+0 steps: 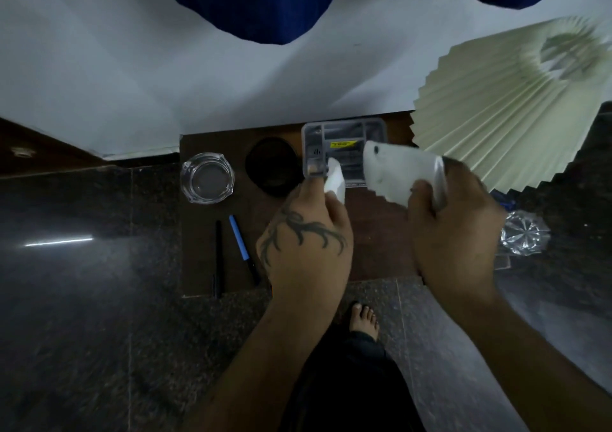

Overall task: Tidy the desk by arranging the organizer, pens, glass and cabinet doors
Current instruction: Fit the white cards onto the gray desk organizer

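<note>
The head view looked straight down on a small brown tabletop [381, 233], and every place here is given from the grey compartment organizer [344, 140] at its far edge. Largest was the pleated lamp shade [496, 117], to the organizer's right, overhanging that side and closing it off. The right hand [453, 233] gripped a blurred white cup-like thing [400, 173] just nearer than the organizer's right end, fingers curled round it; what it was could not be told. The left hand [304, 242], tattooed on its back, pinched a white cloth or tissue [336, 180] at the organizer's near-left corner, probably to wipe the white thing. Left of the organizer sat a dark round object [271, 166], and further left a clear glass ashtray [207, 178] close to the tabletop's left edge. Nearer and left lay a black pen [218, 256] and a blue pen [240, 239], side by side and not yet in the organizer; the open room for moving was around them. A cut-glass piece [523, 233] sat near-right, below the shade.
</note>
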`<state>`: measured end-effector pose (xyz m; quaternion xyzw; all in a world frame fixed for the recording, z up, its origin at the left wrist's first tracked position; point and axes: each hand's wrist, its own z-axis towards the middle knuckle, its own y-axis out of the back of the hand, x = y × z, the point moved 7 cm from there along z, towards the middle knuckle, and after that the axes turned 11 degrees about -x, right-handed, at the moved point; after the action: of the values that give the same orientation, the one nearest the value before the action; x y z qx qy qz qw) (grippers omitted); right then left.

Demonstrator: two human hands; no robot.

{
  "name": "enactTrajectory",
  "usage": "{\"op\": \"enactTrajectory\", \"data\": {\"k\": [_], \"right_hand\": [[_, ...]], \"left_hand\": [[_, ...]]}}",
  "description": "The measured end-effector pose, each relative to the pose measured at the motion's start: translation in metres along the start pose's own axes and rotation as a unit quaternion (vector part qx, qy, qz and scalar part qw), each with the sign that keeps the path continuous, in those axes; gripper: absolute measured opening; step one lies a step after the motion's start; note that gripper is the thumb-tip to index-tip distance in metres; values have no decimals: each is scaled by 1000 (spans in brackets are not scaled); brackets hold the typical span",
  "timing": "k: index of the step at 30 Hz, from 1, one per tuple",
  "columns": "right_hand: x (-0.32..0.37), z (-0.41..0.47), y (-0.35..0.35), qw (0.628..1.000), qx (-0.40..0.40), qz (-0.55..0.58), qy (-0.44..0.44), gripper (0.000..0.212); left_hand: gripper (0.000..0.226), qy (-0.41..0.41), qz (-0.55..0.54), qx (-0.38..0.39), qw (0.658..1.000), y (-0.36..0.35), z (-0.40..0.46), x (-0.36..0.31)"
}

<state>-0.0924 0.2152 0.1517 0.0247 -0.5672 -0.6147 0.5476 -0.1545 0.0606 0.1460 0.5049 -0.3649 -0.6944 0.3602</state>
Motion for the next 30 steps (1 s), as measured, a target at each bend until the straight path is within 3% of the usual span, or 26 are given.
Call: {"op": "enactTrajectory", "data": {"k": [5,9,21,30], "right_hand": [[-3,36,-4,999,-24,3,-23,24],[-13,49,-19,999,-7,8,-30,24],[-14,68,-37,997,15,54,-58,19],[-24,67,-57,998,49,-30,-27,16]], "left_hand": [[14,0,-13,-62,998,8,41,-2],[25,-29,-8,-52,998,-14,59,3],[27,2,10,-3,1000,-45,67,27],[25,18,9,32,999,-61,68,30]]}}
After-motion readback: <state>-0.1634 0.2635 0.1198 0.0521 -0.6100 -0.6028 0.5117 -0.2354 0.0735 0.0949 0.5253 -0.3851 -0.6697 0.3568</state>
